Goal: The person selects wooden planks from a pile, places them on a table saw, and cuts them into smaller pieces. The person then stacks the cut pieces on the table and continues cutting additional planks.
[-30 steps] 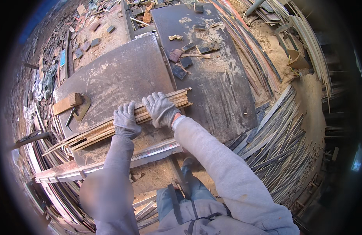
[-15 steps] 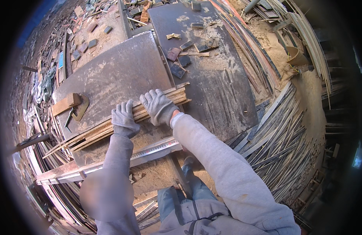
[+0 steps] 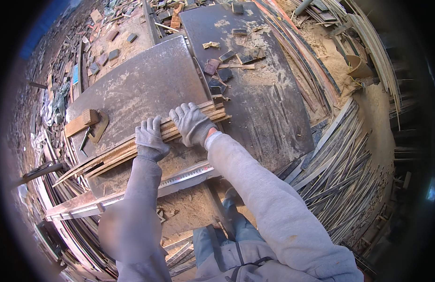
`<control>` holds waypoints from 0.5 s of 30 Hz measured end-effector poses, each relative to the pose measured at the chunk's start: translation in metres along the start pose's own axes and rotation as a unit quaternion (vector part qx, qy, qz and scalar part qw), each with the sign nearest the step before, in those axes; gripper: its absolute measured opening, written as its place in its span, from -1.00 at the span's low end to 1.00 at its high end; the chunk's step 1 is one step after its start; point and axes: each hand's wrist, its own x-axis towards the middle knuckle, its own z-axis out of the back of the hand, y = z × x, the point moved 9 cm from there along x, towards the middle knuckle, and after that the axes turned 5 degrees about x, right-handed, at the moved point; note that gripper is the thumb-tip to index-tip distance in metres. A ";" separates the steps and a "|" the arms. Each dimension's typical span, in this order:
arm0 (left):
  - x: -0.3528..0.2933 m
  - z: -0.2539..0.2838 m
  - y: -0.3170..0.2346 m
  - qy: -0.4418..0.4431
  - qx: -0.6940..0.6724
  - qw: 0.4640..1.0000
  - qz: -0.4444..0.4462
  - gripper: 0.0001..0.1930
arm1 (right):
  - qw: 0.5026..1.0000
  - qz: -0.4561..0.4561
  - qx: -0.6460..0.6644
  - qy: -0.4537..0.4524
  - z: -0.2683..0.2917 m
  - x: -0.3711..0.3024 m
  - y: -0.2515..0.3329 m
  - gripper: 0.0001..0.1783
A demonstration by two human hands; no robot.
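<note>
A bundle of long, thin wood strips (image 3: 115, 155) lies slantwise across the dark, worn metal worktop (image 3: 147, 77), its ends uneven. My left hand (image 3: 151, 138), in a grey knit glove, is closed over the middle of the bundle. Just right of it, my right hand (image 3: 191, 124), gloved alike, grips the strips nearer their right end. The undersides of both hands' grip are hidden. On the near side, a rail with a measuring tape (image 3: 187, 175) runs along the worktop edge. Beyond the left part of the bundle sit a wooden block (image 3: 81, 123) and a curved metal piece with a handle (image 3: 101, 127).
Small dark wood blocks (image 3: 224, 74) and offcuts are scattered on the right-hand metal plate (image 3: 264, 117), past a narrow gap. Piles of thin strips (image 3: 330, 164) lie on the right. Sawdust and wood scraps cover the ground around the bench.
Both hands keep their hold on the strips. At the bundle's right end the strips have shifted slightly against each other, and the view has moved a little.
</note>
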 end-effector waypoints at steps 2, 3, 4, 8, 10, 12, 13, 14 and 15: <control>0.001 0.002 -0.001 -0.004 0.006 1.000 -0.003 -0.03 | 1.000 -0.006 0.002 0.012 -0.001 0.000 0.000 -0.07; 0.001 0.003 -0.002 -0.005 0.010 1.000 -0.004 -0.04 | 1.000 -0.009 0.004 0.005 0.001 0.000 0.000 -0.08; 0.001 0.004 -0.002 -0.011 0.009 1.000 -0.005 -0.04 | 1.000 -0.012 0.008 0.011 0.000 0.000 0.000 -0.08; 0.002 0.005 -0.002 -0.022 0.006 1.000 -0.007 -0.04 | 1.000 -0.014 0.009 0.010 0.002 0.000 -0.001 -0.11; 0.002 0.003 -0.001 -0.023 0.007 1.000 -0.005 -0.04 | 1.000 -0.011 -0.002 0.007 0.002 0.000 0.000 -0.10; 0.002 0.001 0.000 -0.024 0.011 1.000 -0.007 -0.04 | 1.000 -0.010 -0.007 0.005 0.001 0.001 -0.001 -0.10; 0.002 0.000 0.000 -0.026 0.008 1.000 -0.008 -0.05 | 1.000 -0.010 -0.009 0.004 0.001 0.001 -0.001 -0.09; 0.002 0.000 0.000 -0.029 0.005 1.000 -0.009 -0.05 | 1.000 -0.009 -0.012 0.003 0.000 0.001 -0.001 -0.09; 0.003 0.000 0.001 -0.032 -0.008 0.999 -0.007 -0.05 | 1.000 -0.008 -0.015 -0.001 0.000 0.001 -0.002 -0.09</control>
